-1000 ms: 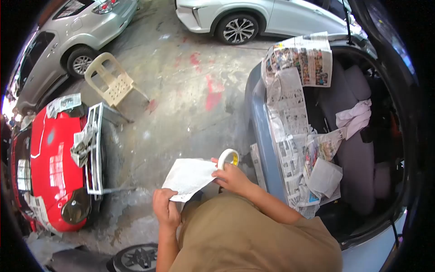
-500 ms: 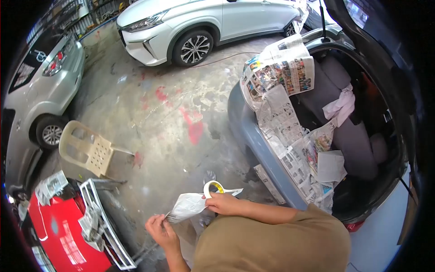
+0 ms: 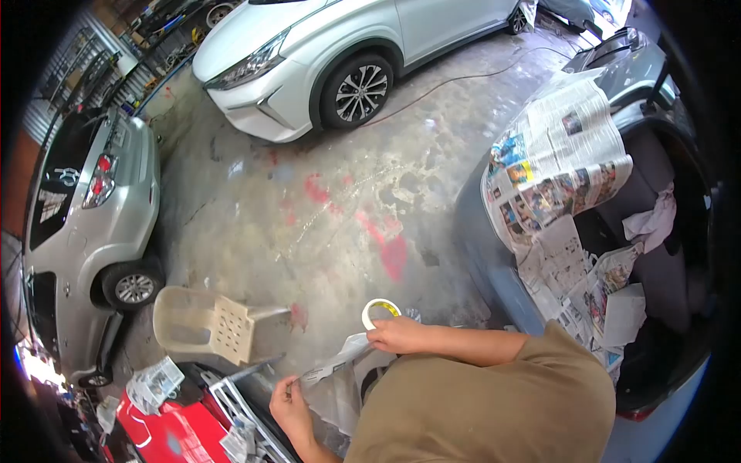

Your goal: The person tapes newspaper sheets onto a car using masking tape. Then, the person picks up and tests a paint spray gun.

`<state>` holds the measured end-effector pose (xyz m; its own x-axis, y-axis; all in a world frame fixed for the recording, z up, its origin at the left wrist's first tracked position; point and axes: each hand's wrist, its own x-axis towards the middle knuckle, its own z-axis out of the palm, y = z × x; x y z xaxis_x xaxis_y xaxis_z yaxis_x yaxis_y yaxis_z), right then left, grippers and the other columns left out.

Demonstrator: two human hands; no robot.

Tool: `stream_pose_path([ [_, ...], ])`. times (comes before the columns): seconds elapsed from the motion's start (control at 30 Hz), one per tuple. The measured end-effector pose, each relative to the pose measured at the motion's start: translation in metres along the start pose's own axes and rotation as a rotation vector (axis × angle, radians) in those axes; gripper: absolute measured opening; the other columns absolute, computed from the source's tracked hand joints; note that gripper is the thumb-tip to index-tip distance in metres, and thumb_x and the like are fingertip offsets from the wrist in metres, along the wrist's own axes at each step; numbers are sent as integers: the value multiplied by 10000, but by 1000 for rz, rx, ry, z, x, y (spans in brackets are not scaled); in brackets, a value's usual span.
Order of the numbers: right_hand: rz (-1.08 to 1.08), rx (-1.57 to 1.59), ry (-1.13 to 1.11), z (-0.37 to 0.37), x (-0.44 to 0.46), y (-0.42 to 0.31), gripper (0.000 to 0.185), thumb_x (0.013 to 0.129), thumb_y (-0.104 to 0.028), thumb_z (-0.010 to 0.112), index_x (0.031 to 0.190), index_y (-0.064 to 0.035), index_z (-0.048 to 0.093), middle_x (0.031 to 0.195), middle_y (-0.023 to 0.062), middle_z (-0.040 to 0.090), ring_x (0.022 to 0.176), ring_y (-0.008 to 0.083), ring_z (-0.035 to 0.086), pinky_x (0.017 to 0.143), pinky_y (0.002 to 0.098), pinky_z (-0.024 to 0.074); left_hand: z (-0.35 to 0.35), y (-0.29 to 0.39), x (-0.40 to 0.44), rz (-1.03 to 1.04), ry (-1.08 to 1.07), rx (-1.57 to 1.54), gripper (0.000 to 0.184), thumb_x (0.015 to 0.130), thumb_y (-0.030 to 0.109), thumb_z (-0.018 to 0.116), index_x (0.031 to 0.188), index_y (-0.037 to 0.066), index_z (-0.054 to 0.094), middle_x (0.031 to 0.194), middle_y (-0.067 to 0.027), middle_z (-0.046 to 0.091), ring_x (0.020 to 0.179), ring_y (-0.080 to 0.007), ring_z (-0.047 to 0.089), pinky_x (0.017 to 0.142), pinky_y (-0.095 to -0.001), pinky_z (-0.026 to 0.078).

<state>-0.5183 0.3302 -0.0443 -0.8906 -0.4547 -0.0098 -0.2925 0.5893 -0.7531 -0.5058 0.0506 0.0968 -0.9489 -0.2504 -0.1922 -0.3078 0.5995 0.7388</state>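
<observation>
1. White paper [image 3: 340, 359] is stretched aslant between two bare hands, in front of a brown shirt [image 3: 486, 409] and above the floor [image 3: 332, 239].
2. Its lower end is pinched between thumb and fingers by the grip of the left hand [image 3: 293, 409].
3. Its upper end is met by the right hand [image 3: 400, 336], whose grip is closed on a roll of tape [image 3: 368, 316] (white outside, yellow within); which fingers bear the roll cannot be told.
4. On the right, newspaper [image 3: 567, 154] is draped over the rear edge of a blue-grey car [image 3: 482, 231].
5. Beyond the left hand, a beige chair [image 3: 231, 332] is placed near a red car [image 3: 189, 428].
6. Farther off, a white car [image 3: 309, 69] is parked.
</observation>
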Motion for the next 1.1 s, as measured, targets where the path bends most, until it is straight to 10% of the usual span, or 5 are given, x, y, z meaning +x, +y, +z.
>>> stream_pose_path([
  [0.2, 24, 44, 40, -69, 62, 39, 193, 943, -264, 623, 910, -75, 601, 930, 143, 580, 826, 354, 654, 693, 491, 526, 60, 61, 90, 128, -22, -439, 153, 961, -55, 487, 1060, -11, 596, 1159, -107, 619, 854, -171, 649, 722, -270, 531],
  [0.6, 221, 58, 407, -215, 204, 187, 201, 918, -278, 684, 1041, -121, 660, 1083, 148, 608, 1008, 357, 638, 829, 471, 524, 179, 241, 421, 887, -145, -530, 94, 973, -22, 522, 1039, 29, 566, 1068, -90, 561, 838, -146, 508, 676, -252, 426],
  [0.73, 557, 94, 521, -291, 241, 182, 178, 894, -230, 710, 1029, -117, 679, 1214, 132, 636, 989, 339, 660, 845, 436, 530, 211, 354, 522, 1070, -338, -539, 110, 941, -13, 552, 1047, 0, 582, 1055, -132, 575, 966, -240, 555, 894, -357, 465],
  [1.1, 859, 189, 1070, -354, 223, 234, 148, 943, -215, 660, 1011, -83, 674, 1367, 108, 596, 1006, 301, 674, 847, 391, 536, 374, 638, 528, 1444, -758, -944, 157, 925, -51, 552, 1056, 20, 601, 1177, -165, 585, 1056, -223, 571, 899, -300, 461],
])
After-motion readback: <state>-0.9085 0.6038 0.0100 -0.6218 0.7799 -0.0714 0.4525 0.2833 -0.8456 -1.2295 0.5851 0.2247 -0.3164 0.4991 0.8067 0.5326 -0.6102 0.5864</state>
